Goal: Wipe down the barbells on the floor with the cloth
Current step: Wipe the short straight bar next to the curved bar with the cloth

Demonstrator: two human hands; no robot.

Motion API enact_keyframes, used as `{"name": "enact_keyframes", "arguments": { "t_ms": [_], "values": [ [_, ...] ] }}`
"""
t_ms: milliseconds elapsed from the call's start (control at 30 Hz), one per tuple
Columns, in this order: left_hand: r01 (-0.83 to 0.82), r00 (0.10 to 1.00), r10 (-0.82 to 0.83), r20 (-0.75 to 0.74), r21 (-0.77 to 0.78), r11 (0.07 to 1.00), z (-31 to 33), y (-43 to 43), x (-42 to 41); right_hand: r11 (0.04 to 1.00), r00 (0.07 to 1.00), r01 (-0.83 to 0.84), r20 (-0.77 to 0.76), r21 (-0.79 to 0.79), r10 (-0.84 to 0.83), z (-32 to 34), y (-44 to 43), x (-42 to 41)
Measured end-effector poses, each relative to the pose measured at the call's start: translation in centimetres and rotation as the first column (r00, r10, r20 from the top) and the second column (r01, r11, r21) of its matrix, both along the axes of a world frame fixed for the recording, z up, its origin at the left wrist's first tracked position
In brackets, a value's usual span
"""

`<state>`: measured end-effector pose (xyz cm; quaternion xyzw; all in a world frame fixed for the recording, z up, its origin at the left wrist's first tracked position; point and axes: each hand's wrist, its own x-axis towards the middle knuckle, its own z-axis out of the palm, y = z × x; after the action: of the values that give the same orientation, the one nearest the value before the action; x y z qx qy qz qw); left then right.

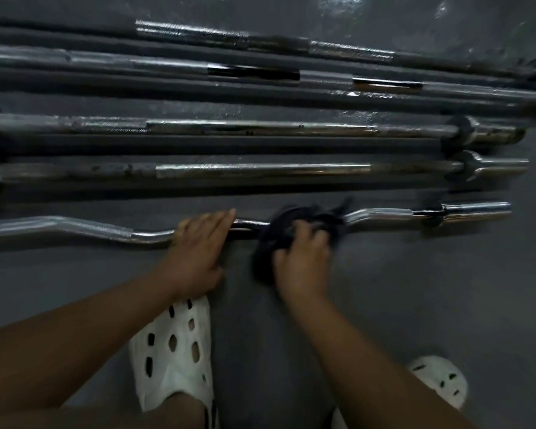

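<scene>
A chrome curl bar (90, 229) with a wavy shaft lies nearest me on the dark grey floor. My left hand (198, 255) rests flat on its middle with the fingers straight, pressing it down. Just to the right, my right hand (300, 261) grips a dark cloth (279, 236) that is bunched around the same bar. The cloth and right hand are blurred. Beyond the curl bar, several straight steel barbells (260, 170) lie side by side, running left to right.
My two feet in white perforated clogs (174, 354) stand on the floor (430, 289) close below my hands; the right clog (440, 379) is at the lower right. The barbell sleeves and collars (464, 167) end at the right side.
</scene>
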<state>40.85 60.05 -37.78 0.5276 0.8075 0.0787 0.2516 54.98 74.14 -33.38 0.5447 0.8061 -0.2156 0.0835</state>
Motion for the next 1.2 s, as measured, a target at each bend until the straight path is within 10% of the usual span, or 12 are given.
{"name": "enact_keyframes", "arguments": {
  "t_ms": [133, 300, 467, 667, 933, 1100, 1200],
  "values": [
    [0.003, 1.000, -0.003, -0.019, 0.016, 1.000, 0.0, -0.2, -0.2, 0.902, 0.900, -0.402, -0.253, -0.160, 0.356, 1.5, 2.5, -0.8],
    [-0.013, 1.000, 0.013, -0.022, 0.005, 1.000, 0.0, -0.2, 0.0, 0.971, 0.989, 0.146, -0.024, 0.192, -0.144, -0.4, 3.7, 2.5],
    [0.006, 0.998, -0.006, -0.055, -0.001, 1.000, 0.0, -0.2, 0.0, 0.889, 0.888, -0.451, -0.055, 0.075, 0.456, 1.9, 3.5, 0.2],
    [-0.028, 0.998, 0.027, -0.064, -0.025, 0.999, -0.3, -0.2, 0.3, 0.965, 0.973, 0.204, -0.142, 0.162, -0.182, 0.4, 7.1, 4.3],
    [-0.018, 0.999, 0.020, -0.045, 0.027, 0.999, -0.3, -0.2, 0.1, 0.864, 0.861, -0.500, -0.078, 0.060, 0.503, 0.5, 1.8, -0.4],
    [-0.016, 0.999, 0.017, -0.051, 0.009, 1.000, -0.2, -0.2, 0.2, 0.978, 0.996, 0.075, -0.063, 0.197, -0.063, 0.9, 10.7, 5.3],
    [-0.016, 0.999, 0.016, -0.051, 0.000, 1.000, -0.3, -0.1, 0.3, 0.975, 0.995, -0.073, 0.080, 0.209, 0.058, -0.5, 4.7, 3.5]
  ]
}}
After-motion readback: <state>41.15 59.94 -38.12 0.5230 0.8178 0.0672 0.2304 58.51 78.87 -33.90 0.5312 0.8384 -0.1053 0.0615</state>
